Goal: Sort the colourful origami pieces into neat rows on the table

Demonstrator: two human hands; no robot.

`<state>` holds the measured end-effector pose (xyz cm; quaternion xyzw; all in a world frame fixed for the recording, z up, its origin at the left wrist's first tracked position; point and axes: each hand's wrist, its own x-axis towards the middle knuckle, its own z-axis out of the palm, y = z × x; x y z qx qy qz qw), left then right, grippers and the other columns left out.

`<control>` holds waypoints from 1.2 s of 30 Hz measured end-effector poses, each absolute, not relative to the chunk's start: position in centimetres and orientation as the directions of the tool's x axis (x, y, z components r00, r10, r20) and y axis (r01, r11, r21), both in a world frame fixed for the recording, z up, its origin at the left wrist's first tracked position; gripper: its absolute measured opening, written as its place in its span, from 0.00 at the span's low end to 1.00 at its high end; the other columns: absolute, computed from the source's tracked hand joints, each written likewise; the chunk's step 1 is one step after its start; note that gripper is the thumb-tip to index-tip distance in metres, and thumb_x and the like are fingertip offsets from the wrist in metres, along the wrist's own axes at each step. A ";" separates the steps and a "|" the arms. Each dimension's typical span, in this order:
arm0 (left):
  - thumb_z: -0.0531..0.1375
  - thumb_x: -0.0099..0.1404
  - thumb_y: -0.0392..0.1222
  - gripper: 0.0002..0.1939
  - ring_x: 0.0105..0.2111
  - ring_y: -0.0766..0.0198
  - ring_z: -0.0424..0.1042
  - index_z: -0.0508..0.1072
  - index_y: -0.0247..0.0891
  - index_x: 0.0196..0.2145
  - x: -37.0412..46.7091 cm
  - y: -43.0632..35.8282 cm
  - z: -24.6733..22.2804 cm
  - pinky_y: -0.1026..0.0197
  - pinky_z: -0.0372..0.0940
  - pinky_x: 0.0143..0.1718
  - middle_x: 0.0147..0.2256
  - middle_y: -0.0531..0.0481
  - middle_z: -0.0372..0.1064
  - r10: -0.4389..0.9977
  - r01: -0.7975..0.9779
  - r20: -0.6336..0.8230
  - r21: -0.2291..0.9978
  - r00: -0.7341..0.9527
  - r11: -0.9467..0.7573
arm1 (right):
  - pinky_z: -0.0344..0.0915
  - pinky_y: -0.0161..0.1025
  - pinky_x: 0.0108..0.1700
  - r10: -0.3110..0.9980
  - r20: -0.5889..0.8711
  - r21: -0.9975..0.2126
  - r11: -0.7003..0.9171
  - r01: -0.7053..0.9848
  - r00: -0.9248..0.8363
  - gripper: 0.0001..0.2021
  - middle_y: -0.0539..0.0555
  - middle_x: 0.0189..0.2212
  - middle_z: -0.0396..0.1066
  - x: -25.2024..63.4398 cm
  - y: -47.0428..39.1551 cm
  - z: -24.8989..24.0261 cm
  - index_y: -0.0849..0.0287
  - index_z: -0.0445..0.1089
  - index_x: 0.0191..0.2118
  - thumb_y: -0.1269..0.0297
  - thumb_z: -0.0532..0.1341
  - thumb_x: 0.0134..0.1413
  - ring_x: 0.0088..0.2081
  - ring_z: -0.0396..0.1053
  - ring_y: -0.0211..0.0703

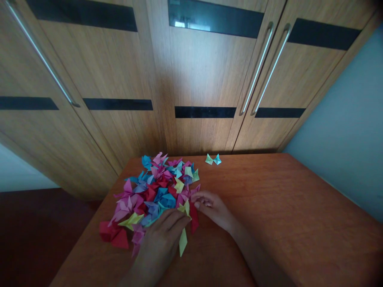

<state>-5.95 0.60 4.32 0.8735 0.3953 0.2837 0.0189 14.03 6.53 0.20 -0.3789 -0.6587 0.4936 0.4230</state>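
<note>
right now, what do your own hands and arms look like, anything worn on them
Both are bare human hands: no glove, ring or watch shows on the left hand or the right hand, though some fingers are partly hidden. The right forearm is slender, with no sleeve or marking visible up to the picture's edge. The left forearm is mostly cut off.

Origami pile (pixel 163 195), mixed pink/red/blue/yellow, on the left part of the wooden table (pixel 269 207). Left hand (pixel 166 235) over its near side, fingertips by a yellow-green origami piece (pixel 183 241); grip unclear. Right hand (pixel 216 209) at the pile's right edge, fingers curled, beside a red origami piece (pixel 194 218). Two small origami pieces (pixel 217 160) near the far edge.
</note>
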 end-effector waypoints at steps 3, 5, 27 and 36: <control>0.53 0.63 0.29 0.15 0.41 0.58 0.71 0.71 0.40 0.44 -5.1 1.2 4.2 0.55 0.70 0.42 0.39 0.46 0.73 0.706 0.663 0.456 0.284 0.542 -0.692 | 0.65 0.34 0.35 0.899 0.156 -0.987 0.158 -0.028 -0.408 0.15 0.52 0.37 0.73 13.7 6.2 0.5 0.56 0.71 0.44 0.54 0.62 0.52 0.34 0.69 0.38; 0.52 0.63 0.29 0.16 0.43 0.59 0.71 0.70 0.41 0.46 -4.6 1.6 4.0 0.55 0.69 0.45 0.41 0.45 0.73 0.685 0.620 0.452 0.310 0.571 -0.721 | 0.65 0.34 0.34 0.907 0.141 -0.990 0.129 -0.057 -0.398 0.15 0.52 0.34 0.73 13.6 6.2 0.7 0.57 0.73 0.40 0.52 0.62 0.51 0.33 0.69 0.38; 0.59 0.62 0.36 0.06 0.33 0.65 0.73 0.75 0.41 0.36 -2.7 6.0 5.9 0.65 0.68 0.36 0.33 0.50 0.75 0.785 0.444 0.492 0.647 0.377 -0.619 | 0.63 0.33 0.29 0.997 0.069 -0.958 0.061 -0.279 -0.019 0.15 0.52 0.31 0.73 15.6 7.8 0.3 0.57 0.73 0.39 0.53 0.60 0.51 0.28 0.67 0.37; 0.54 0.66 0.37 0.10 0.41 0.63 0.72 0.74 0.41 0.41 5.7 15.8 7.4 0.63 0.64 0.44 0.41 0.49 0.75 0.707 0.615 0.413 0.353 0.574 -0.705 | 0.64 0.36 0.35 0.967 0.249 -0.928 0.219 0.302 0.061 0.09 0.52 0.29 0.73 16.5 9.1 -1.7 0.58 0.72 0.34 0.68 0.54 0.52 0.31 0.69 0.40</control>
